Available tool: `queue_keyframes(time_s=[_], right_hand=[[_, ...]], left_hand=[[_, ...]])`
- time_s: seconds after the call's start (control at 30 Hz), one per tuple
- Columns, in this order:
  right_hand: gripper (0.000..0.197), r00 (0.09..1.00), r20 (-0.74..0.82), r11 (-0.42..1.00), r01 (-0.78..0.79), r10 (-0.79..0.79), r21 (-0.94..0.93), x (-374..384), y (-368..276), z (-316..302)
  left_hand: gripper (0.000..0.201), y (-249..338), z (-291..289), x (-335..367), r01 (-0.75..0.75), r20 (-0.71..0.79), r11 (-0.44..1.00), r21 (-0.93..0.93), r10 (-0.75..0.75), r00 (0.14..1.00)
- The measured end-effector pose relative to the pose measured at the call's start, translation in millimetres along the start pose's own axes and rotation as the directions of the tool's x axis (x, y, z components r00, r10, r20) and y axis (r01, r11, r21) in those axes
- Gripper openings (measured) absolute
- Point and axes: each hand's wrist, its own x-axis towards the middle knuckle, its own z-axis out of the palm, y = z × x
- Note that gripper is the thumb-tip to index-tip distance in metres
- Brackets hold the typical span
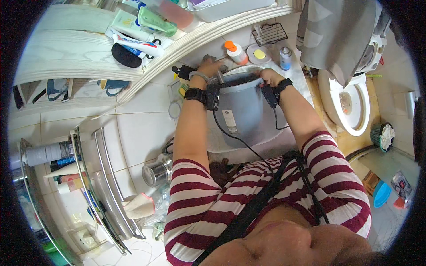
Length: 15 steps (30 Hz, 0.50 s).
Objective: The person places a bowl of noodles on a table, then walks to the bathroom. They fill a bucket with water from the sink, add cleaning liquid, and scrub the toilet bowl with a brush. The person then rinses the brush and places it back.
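A grey-blue bucket with a white label stands tilted in the washbasin in front of me. My right hand is closed on the bucket's rim at its right side. At the bucket's far left, my left hand is closed around the top of the metal faucet; its fingertips are partly hidden. The faucet's spout points down at the bucket's rim. What lies in the bucket's dark inside cannot be made out. Black straps with small boxes and cables sit on both my wrists.
Behind the basin stand an orange-topped pump bottle, a soap dish, a wire rack and a blue can. A white shelf juts out above left. The toilet is at right, towel rails at left.
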Motion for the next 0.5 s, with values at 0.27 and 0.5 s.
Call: queue_keyframes(time_s=[0.27, 0.5], right_hand=[[0.030, 0.992, 0.125, 0.909, -0.045, -0.008, 0.415, -14, -12, 59], [0.026, 0.986, 0.148, 0.917, 0.008, -0.072, 0.398, -62, -32, 70]], left_hand=[[0.085, -25, 2, -5, 0.103, 0.072, 0.953, -0.285, -0.086, 0.994], [0.079, -32, 7, -10, -0.024, 0.104, 0.961, -0.275, 0.054, 0.993]])
